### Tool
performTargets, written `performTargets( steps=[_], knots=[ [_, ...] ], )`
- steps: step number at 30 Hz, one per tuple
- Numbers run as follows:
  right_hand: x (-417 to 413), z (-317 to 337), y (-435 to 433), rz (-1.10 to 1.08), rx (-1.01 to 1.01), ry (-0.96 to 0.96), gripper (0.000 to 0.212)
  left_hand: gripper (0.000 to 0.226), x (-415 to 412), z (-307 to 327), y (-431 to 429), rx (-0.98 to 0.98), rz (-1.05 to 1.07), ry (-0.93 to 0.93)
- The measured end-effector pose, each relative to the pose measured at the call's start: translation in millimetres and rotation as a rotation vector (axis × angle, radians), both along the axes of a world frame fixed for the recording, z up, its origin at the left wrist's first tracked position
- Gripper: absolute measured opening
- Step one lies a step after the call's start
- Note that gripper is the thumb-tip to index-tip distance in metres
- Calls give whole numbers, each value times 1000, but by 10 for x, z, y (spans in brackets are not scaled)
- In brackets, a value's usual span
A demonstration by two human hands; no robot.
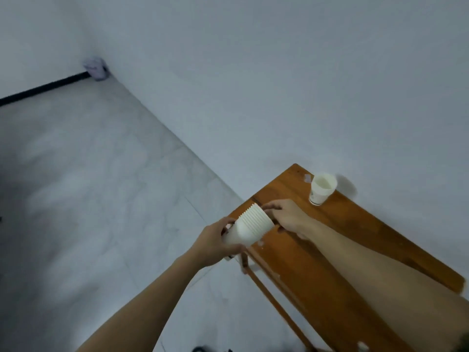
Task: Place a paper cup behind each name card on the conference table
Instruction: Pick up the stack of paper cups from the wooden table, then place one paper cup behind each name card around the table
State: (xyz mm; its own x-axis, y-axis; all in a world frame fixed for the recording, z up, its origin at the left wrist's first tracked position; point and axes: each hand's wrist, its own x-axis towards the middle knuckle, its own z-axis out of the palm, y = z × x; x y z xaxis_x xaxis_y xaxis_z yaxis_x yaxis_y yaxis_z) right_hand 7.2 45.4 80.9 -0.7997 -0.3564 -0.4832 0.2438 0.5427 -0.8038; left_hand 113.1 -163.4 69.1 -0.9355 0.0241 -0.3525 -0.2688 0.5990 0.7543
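A stack of white paper cups (250, 226) lies tilted in the air over the near left corner of the brown wooden table (355, 224). My left hand (215, 243) grips the stack's base end. My right hand (285, 217) holds the rims at the open end, fingers curled over the top cup. One single paper cup (322, 188) with a small green mark stands upright near the table's far end by the wall. A small clear piece (307, 178) lies just beside it. No name card can be made out.
The table runs along a white wall (279, 72) on the right. Grey tiled floor (88, 186) spreads to the left. A pale bag-like object (96, 68) sits in the far corner by a black baseboard (43, 88).
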Motion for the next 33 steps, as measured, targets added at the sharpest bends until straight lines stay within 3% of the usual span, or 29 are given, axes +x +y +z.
performTargets(
  steps=[5, 10, 18, 28, 33],
  knots=[
    [84, 111, -1337, 190, -12, 37, 18, 67, 502, 168, -1096, -56, 145, 25],
    [362, 202, -2856, 355, -40, 29, 17, 83, 1010, 365, -2319, -148, 253, 69],
    [660, 317, -4635, 532, -47, 22, 15, 81, 1436, 393, -3677, -191, 511, 190],
    [-12, 26, -6628, 721, -12, 1, 15, 90, 927, 175, -5452, -362, 517, 149],
    [-630, 120, -7971, 840, -13, 1, 16, 94, 421, 254, -6567, -278, 644, 140]
  ],
)
